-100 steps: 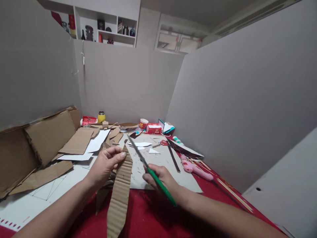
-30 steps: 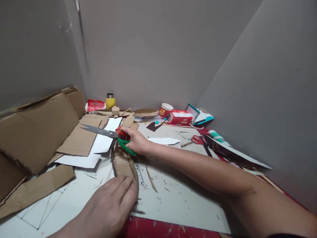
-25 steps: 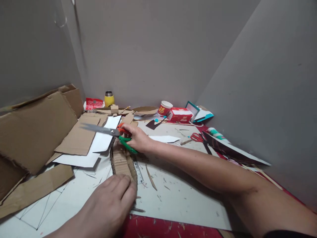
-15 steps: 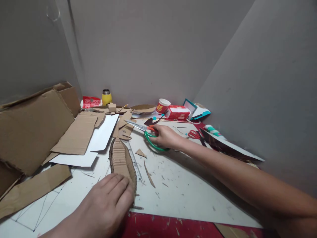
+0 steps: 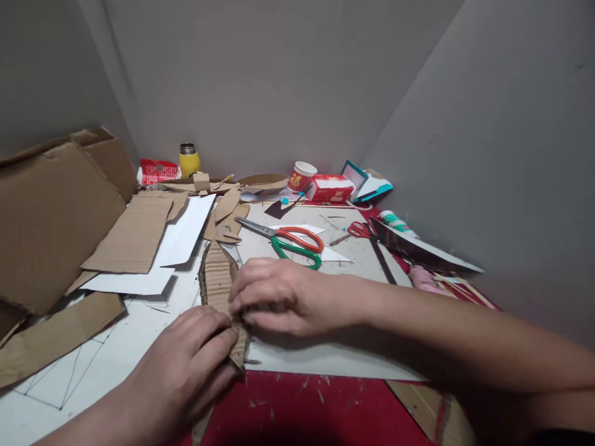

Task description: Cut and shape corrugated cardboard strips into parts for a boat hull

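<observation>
A long curved piece of corrugated cardboard (image 5: 218, 272), with ridges showing along its face, lies near the front edge of the white board. My left hand (image 5: 186, 350) is closed over its near end, the thumb side partly hidden. From the right, my right hand (image 5: 283, 297) reaches across with curled fingers and grips the cardboard's right edge. Just beyond that hand rest the scissors (image 5: 283, 238) with orange and green handles, blades slightly apart at most, pointing left. A clear ruler is mostly covered by the right hand and cardboard.
Large folded cardboard (image 5: 56, 229) and white sheets (image 5: 186, 235) lie at left. A yellow bottle (image 5: 189, 162), a paper cup (image 5: 302, 176) and a red box (image 5: 330, 188) line the back. Red-handled scissors (image 5: 361, 230) lie at right. A red surface (image 5: 307, 409) borders the white board (image 5: 334, 356).
My right hand has let go of the orange-and-green scissors, leaving them on the board, and moved toward me onto the cardboard piece. My left hand stays on it. The view has shifted slightly.
</observation>
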A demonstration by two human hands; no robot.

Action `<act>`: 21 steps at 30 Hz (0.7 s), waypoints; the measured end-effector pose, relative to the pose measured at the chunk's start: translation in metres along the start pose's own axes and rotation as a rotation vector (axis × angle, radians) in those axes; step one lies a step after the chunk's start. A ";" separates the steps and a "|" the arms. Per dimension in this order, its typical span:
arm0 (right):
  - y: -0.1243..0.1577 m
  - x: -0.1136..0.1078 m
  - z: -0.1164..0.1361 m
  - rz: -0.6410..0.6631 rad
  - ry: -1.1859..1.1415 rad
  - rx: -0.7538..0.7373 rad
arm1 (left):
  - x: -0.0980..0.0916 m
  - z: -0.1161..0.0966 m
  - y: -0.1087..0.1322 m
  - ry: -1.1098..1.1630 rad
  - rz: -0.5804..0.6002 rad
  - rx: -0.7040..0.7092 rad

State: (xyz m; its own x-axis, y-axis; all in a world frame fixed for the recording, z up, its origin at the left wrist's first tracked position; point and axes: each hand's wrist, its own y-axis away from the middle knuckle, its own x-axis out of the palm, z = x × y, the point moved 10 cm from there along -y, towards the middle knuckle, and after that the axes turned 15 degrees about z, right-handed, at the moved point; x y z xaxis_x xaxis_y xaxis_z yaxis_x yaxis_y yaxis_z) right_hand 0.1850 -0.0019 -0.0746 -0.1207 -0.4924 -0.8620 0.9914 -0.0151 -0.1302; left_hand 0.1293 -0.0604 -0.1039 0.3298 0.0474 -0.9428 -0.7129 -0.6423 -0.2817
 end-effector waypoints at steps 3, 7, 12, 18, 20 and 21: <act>-0.006 0.022 0.005 0.109 0.002 -0.057 | 0.005 0.000 0.002 -0.011 -0.001 0.014; -0.002 0.033 0.001 0.093 0.074 -0.070 | 0.015 0.008 0.008 0.065 0.009 -0.010; 0.001 0.039 -0.001 0.079 0.130 -0.077 | 0.011 0.009 0.011 -0.021 -0.004 -0.029; -0.001 0.042 0.003 0.069 0.208 -0.125 | 0.003 0.002 0.008 -0.011 -0.017 0.023; -0.001 0.044 0.004 0.064 0.227 -0.137 | 0.004 0.003 0.007 0.000 -0.008 0.020; -0.002 0.044 0.003 0.064 0.232 -0.138 | 0.004 0.003 0.007 -0.001 -0.004 0.019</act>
State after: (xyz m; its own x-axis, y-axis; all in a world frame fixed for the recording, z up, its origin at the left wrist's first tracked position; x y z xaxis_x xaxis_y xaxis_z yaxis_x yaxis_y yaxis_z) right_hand 0.1779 -0.0266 -0.1110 -0.0821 -0.2757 -0.9577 0.9829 0.1363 -0.1235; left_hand 0.1240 -0.0626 -0.1105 0.3322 0.0507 -0.9419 -0.7232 -0.6273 -0.2888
